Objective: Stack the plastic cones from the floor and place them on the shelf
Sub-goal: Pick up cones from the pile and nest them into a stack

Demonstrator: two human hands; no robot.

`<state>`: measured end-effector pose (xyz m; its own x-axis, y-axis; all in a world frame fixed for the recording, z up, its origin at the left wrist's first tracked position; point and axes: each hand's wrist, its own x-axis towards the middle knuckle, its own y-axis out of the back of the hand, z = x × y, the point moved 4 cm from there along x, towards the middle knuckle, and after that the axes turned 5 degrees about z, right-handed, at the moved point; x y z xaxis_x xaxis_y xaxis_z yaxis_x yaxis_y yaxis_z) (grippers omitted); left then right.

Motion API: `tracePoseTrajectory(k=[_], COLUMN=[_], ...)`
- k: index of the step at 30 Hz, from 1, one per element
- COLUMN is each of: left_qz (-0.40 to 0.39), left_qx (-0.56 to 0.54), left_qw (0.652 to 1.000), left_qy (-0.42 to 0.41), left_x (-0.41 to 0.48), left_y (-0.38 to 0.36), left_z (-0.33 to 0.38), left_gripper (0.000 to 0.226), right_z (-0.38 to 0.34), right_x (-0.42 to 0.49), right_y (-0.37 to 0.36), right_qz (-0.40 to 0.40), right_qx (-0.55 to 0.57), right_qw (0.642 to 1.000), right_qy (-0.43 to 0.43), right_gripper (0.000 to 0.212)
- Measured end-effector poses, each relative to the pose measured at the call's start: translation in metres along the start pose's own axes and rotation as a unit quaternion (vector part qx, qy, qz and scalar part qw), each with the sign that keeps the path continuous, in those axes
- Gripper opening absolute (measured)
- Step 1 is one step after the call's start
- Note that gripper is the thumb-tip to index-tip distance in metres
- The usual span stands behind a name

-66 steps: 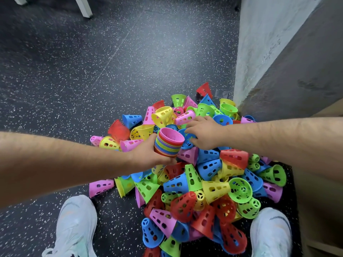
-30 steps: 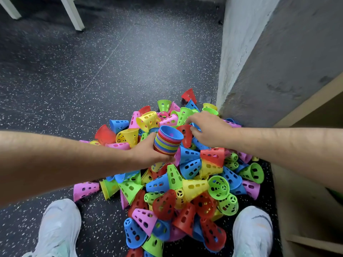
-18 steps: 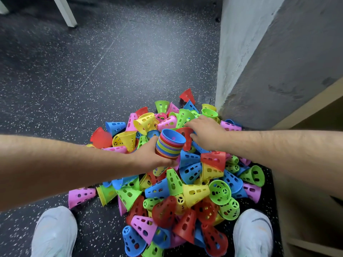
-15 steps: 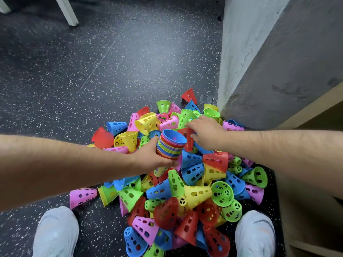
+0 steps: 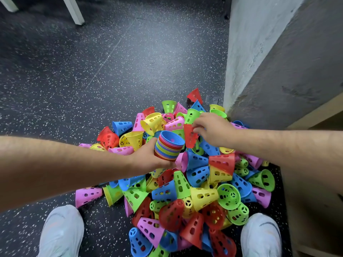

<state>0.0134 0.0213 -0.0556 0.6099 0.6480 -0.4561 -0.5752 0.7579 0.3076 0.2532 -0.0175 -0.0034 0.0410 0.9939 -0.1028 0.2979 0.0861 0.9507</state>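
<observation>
A big heap of perforated plastic cones (image 5: pixel 202 199) in red, blue, green, yellow and pink lies on the dark speckled floor between my shoes. My left hand (image 5: pixel 148 158) grips a nested stack of cones (image 5: pixel 169 145), wide ends up, with a blue one on top. Just right of the stack, my right hand (image 5: pixel 211 130) pinches a single red cone (image 5: pixel 189 136) by its rim, lifted off the heap with its narrow end pointing down.
A grey concrete wall corner (image 5: pixel 241 62) rises at the right, touching the heap's far edge. A wooden shelf edge (image 5: pixel 315 115) shows at the far right. White furniture legs (image 5: pixel 74 12) stand at the top left. My two white shoes (image 5: pixel 61 232) flank the pile.
A blue cone replaced pink on top of the stack. My right hand then took a red cone from the heap and has lifted it beside the stack.
</observation>
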Motion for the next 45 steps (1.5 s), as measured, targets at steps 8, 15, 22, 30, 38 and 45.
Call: tracePoseTrajectory(k=[8, 15, 22, 30, 38, 45], left_qz=[0.01, 0.011, 0.011, 0.012, 0.009, 0.016], left_qx=[0.019, 0.015, 0.02, 0.036, 0.039, 0.04], left_qw=[1.0, 1.0, 0.999, 0.999, 0.999, 0.999], left_qy=[-0.003, -0.022, -0.022, -0.015, -0.009, -0.003], left_x=[-0.017, -0.031, -0.036, -0.048, -0.059, -0.069], left_y=[-0.005, -0.02, -0.032, -0.054, -0.059, -0.052], left_z=[0.009, 0.023, 0.019, 0.021, 0.021, 0.021], left_gripper=[0.102, 0.071, 0.081, 0.073, 0.074, 0.067], right_z=[-0.03, -0.06, -0.004, 0.039, 0.053, -0.03], right_x=[-0.034, -0.069, -0.095, -0.153, -0.158, -0.15], right_y=[0.055, 0.038, 0.05, -0.008, -0.032, 0.046], right_qz=[0.222, 0.094, 0.117, 0.064, 0.088, 0.256], right_qx=[0.186, 0.201, 0.139, 0.105, 0.206, 0.277], right_qw=[0.957, 0.969, 0.983, 0.959, 0.892, 0.907], right_qy=[0.032, 0.11, -0.005, -0.254, -0.393, -0.189], right_gripper=[0.013, 0.028, 0.017, 0.049, 0.047, 0.022])
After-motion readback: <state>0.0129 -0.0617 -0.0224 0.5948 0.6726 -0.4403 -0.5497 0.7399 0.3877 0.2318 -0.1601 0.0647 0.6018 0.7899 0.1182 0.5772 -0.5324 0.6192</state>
